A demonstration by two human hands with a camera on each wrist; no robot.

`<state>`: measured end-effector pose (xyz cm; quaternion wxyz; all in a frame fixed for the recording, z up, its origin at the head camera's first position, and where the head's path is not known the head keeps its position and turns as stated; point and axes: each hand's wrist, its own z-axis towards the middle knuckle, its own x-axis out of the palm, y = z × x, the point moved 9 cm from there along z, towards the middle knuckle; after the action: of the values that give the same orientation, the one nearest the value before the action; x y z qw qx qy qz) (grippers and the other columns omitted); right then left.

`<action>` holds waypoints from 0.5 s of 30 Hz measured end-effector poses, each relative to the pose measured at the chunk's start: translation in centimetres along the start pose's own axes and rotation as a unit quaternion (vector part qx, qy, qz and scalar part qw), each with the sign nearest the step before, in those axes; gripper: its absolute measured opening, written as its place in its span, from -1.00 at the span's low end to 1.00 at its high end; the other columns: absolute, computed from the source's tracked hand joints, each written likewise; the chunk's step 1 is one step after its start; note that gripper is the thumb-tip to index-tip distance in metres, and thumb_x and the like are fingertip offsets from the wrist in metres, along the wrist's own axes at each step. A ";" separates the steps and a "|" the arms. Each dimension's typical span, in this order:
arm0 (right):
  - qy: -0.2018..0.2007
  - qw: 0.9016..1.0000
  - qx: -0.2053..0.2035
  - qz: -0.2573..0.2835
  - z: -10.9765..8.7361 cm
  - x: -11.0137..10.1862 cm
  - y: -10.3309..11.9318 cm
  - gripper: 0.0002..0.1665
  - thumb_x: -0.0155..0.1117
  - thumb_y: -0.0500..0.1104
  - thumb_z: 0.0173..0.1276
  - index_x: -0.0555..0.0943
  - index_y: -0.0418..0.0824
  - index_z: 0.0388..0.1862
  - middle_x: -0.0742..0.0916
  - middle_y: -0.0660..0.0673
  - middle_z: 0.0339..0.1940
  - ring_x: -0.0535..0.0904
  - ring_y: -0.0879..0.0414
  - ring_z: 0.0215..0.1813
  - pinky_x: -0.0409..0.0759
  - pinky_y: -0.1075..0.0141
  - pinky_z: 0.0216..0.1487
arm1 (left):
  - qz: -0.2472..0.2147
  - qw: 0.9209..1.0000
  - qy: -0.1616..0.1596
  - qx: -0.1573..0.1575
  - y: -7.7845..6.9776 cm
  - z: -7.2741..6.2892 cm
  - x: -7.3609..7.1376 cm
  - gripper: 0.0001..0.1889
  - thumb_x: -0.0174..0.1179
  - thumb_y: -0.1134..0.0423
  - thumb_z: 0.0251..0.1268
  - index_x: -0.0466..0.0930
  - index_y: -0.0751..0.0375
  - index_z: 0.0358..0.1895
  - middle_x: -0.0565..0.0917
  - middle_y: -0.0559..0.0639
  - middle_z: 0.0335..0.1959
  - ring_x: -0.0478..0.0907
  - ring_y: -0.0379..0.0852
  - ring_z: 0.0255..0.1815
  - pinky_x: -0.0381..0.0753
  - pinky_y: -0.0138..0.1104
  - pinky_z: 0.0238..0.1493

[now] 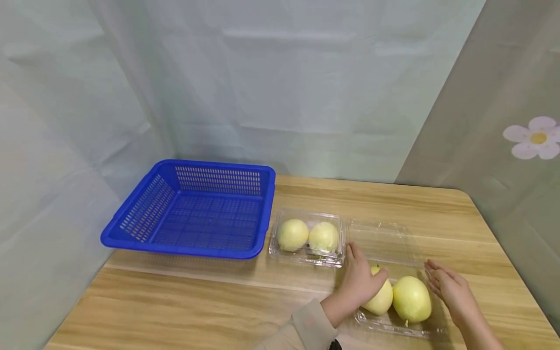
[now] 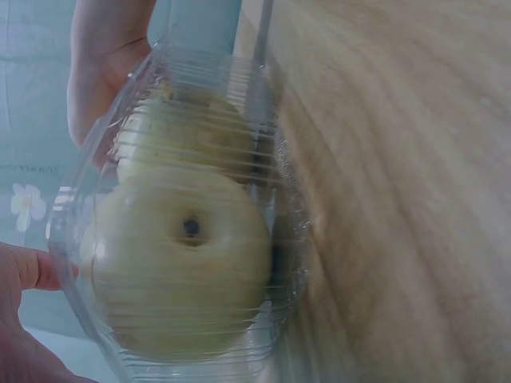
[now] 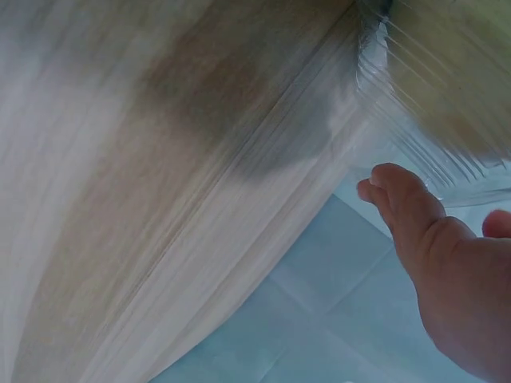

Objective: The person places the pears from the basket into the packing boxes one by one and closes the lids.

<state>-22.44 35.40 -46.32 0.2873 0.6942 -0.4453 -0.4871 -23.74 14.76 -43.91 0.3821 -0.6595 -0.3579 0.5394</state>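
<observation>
An unfolded clear plastic clamshell box (image 1: 393, 330) lies at the front right, its lid (image 1: 380, 240) laid back behind it. Two yellow pears (image 1: 412, 299) sit side by side in its base. My left hand (image 1: 356, 279) is at the box's left side, fingers extended and thumb pointing inward over the left pear. In the left wrist view that thumb (image 2: 48, 271) reaches the box's rim. At the opposite side my right hand (image 1: 450, 291) is held with straight fingers (image 3: 407, 203) close beside the plastic wall.
Left of the unfolded box stands a second clear clamshell (image 1: 308, 260), closed over two pears. A blue slotted basket (image 1: 188, 248) with nothing in it stands farther left on the wooden table (image 1: 183, 301). Fabric sheets (image 1: 297, 87) hang around the table's back and sides.
</observation>
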 end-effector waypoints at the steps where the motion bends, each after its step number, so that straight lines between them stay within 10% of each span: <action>1: 0.003 1.000 -0.004 0.011 0.1 0.0 0.1 -0.33 -0.49 -0.08 0.58 -0.12 -0.54 0.45 0.09 -0.47 0.45 0.21 -0.04 0.39 0.40 0.75 -0.08 | -0.001 1.000 -0.001 0.000 -0.1 0.1 -0.1 -0.02 0.23 0.08 0.08 -0.11 0.54 0.43 -0.04 0.42 0.47 -0.01 0.28 0.48 0.11 -0.03 0.44; 15: -0.025 0.999 0.010 0.036 0.1 0.0 0.5 -0.27 -0.44 0.02 0.57 -0.14 -0.46 0.48 0.07 -0.44 0.48 0.08 -0.15 0.46 0.39 0.77 -0.08 | -0.016 1.000 -0.007 -0.006 -0.4 0.7 -0.7 -0.07 0.22 0.13 0.05 -0.04 0.59 0.40 0.06 0.48 0.43 0.06 0.31 0.45 0.12 -0.01 0.44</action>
<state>-22.69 35.16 -45.89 0.2865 0.6681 -0.4820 -0.4891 -24.51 14.41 -43.34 0.3839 -0.6522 -0.3746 0.5358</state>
